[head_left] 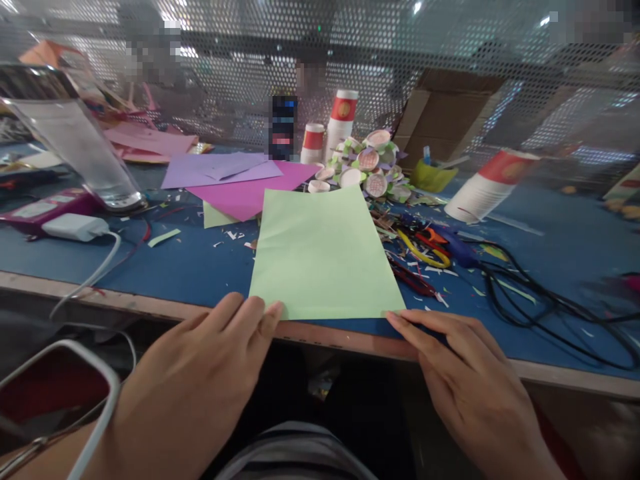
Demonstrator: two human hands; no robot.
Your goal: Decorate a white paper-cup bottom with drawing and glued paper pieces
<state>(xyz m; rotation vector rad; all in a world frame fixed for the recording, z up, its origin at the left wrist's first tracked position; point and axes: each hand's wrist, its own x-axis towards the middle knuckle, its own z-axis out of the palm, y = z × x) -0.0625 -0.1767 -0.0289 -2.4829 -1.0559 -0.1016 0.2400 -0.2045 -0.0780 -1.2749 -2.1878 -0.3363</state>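
Note:
A light green paper sheet (pixel 323 253) lies flat on the blue table (pixel 200 267), its near edge at the table's front rim. My left hand (pixel 200 380) rests at the sheet's near left corner, fingers stretched out and touching the paper's edge. My right hand (pixel 465 373) reaches to the near right corner, fingers extended flat with the tips on that corner. Neither hand grips anything.
Pink (pixel 250 193) and purple (pixel 220 170) paper sheets lie behind the green one. Behind them sit a cluster of small paper cups (pixel 367 170), red-white cup stacks (pixel 340 123), a tipped cup (pixel 487 183), scissors and a glue gun with black cable (pixel 525 293), a glass (pixel 80 147), a white charger (pixel 75 227).

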